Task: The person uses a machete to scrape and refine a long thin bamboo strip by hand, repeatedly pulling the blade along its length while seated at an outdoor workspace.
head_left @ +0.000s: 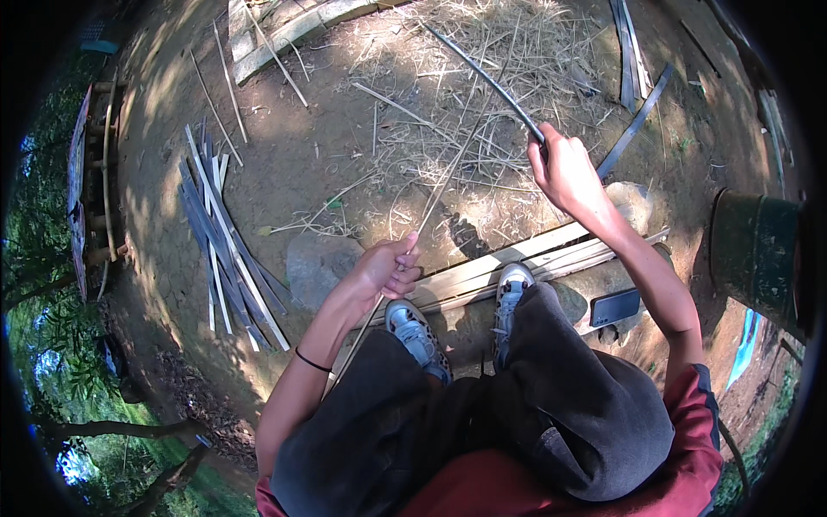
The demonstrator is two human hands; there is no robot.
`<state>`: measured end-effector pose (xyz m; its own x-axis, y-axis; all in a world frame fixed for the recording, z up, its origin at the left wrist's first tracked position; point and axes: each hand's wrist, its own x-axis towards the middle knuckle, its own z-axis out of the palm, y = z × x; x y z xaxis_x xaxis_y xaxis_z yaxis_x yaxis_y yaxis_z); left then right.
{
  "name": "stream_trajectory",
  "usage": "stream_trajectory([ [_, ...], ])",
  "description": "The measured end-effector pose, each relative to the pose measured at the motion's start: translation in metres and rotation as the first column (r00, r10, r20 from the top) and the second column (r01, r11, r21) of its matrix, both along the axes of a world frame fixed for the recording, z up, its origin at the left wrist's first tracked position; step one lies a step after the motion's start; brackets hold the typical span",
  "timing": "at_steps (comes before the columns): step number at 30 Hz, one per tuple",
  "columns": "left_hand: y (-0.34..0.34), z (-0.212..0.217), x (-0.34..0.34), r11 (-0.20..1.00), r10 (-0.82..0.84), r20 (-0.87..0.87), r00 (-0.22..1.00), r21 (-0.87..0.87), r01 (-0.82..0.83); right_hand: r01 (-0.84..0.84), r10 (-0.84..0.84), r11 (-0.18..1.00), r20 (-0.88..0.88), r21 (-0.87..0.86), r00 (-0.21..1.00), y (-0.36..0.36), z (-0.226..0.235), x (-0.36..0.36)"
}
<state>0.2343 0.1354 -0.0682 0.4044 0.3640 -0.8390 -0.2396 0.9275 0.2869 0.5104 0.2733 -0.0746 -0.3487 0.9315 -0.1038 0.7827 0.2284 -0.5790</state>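
My left hand [389, 269] is closed around a thin pale bamboo strip [444, 179]. The strip slants from beside my left thigh up across the ground toward the far litter. Out in front to the right, my right hand [564, 171] grips the near end of a long, narrow, dark curved blade [489, 79]. It points away to the far left, seen nearly edge-on, and my fingers cover its grip. Below my hands, several pale split bamboo lengths [551, 250] lie crosswise by my shoes [508, 302].
A bundle of dark and pale strips [226, 246] lies to the left. More dark strips [636, 125] rest at the far right, beyond loose shavings [525, 52]. A phone [614, 308] sits on a stone near my right knee. A dark green container [749, 250] stands at right.
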Motion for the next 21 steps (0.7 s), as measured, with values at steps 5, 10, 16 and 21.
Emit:
stream_trajectory([
  [5,0.014,0.015,0.0,0.996,-0.02,-0.002,1.0,0.089,0.02,-0.171,0.153,0.975,-0.132,-0.139,0.979,-0.047,0.016,-0.031],
  [10,0.016,0.021,0.007,0.987,-0.001,-0.019,1.0,0.158,0.004,-0.2,0.16,0.96,-0.202,-0.197,0.966,-0.073,0.015,-0.041],
  [16,0.013,0.016,0.012,0.967,0.062,-0.08,0.995,0.251,-0.04,-0.169,0.118,0.964,-0.241,-0.206,0.963,-0.072,0.011,-0.04],
  [21,0.015,0.02,0.014,0.968,0.037,-0.075,0.997,0.25,-0.017,-0.118,0.073,0.977,-0.239,-0.179,0.968,-0.066,0.004,-0.032],
])
